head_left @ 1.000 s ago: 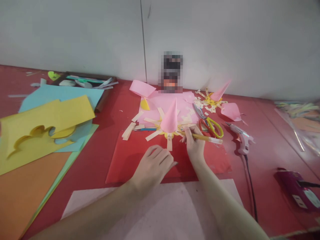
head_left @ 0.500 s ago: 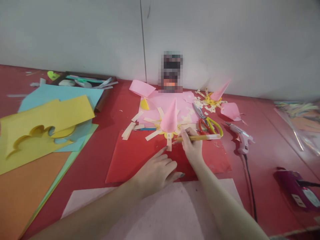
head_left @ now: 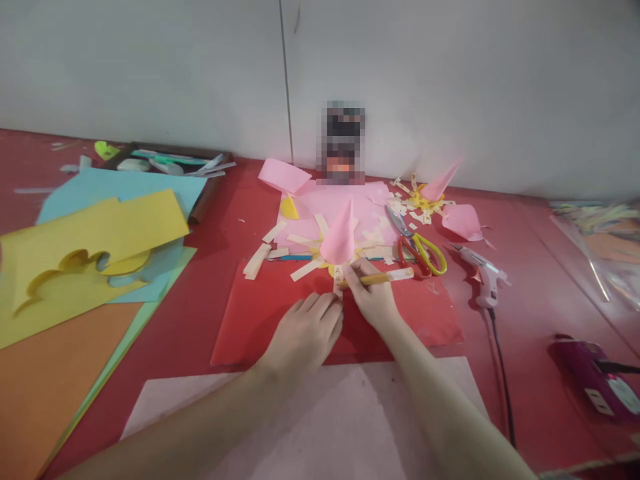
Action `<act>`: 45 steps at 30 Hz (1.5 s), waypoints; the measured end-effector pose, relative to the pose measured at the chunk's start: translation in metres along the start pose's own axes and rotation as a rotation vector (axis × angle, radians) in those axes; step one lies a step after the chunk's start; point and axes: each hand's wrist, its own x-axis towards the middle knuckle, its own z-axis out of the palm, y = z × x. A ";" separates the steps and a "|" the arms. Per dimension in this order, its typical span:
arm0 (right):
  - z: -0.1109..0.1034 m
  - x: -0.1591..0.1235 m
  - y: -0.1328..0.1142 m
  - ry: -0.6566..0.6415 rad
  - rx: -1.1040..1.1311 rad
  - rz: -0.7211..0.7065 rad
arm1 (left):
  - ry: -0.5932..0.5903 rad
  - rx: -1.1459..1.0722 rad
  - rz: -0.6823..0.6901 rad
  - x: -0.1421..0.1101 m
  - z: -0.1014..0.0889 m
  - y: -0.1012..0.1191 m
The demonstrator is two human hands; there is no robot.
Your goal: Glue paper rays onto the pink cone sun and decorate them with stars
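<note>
My right hand (head_left: 373,293) grips a yellow-brown pen (head_left: 385,277), its tip down on a narrow cream paper strip (head_left: 337,272) with letters on it. At the strip's near end, my left hand (head_left: 307,330) has its fingers closed and curled over, with the fingertips partly hidden. The strip sticks out from under a pink paper cone (head_left: 340,237) that stands upright on a yellow scalloped paper base. More cream strips (head_left: 305,270) radiate from the base. Beneath my hands lies a red board (head_left: 250,320).
Scissors (head_left: 420,253) and a glue gun (head_left: 480,273) lie to the right, with a second pink cone (head_left: 443,181) behind. Coloured paper sheets (head_left: 65,287) and a dark tray (head_left: 200,207) are on the left. A maroon power socket box (head_left: 595,377) sits at the far right.
My left hand has drawn its pointing finger in and curled its fingers by the strip's near end. My right hand has moved slightly left and down, bringing the pen onto the strip.
</note>
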 end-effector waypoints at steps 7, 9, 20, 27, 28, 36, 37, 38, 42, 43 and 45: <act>-0.004 -0.003 0.003 0.307 -0.113 -0.049 | 0.034 0.066 -0.150 0.004 -0.001 -0.004; -0.006 -0.002 0.005 0.446 -0.201 -0.076 | 0.026 0.088 -0.166 0.005 0.000 -0.005; -0.008 0.004 0.016 0.277 -0.516 -0.158 | -0.018 0.070 -0.104 0.004 0.005 -0.007; -0.008 0.005 0.013 0.178 -0.522 -0.184 | 0.009 0.027 -0.118 0.004 0.003 -0.006; -0.008 0.006 0.014 0.175 -0.525 -0.183 | 0.012 0.020 -0.133 0.004 0.002 -0.005; -0.008 0.007 0.018 0.165 -0.539 -0.181 | -0.047 -0.039 -0.138 0.004 0.006 -0.008; -0.008 0.007 0.018 0.166 -0.542 -0.180 | -0.059 -0.049 -0.139 0.003 0.006 -0.008; -0.009 0.007 0.017 0.166 -0.544 -0.177 | -0.060 -0.054 -0.141 0.003 0.005 -0.008; -0.009 0.007 0.016 0.151 -0.544 -0.167 | 0.010 -0.029 -0.151 0.006 0.000 -0.010; -0.009 0.007 0.016 0.149 -0.545 -0.169 | 0.027 -0.022 -0.160 0.007 -0.001 -0.011; -0.009 0.007 0.016 0.150 -0.549 -0.175 | 0.033 -0.023 -0.177 0.009 -0.002 -0.014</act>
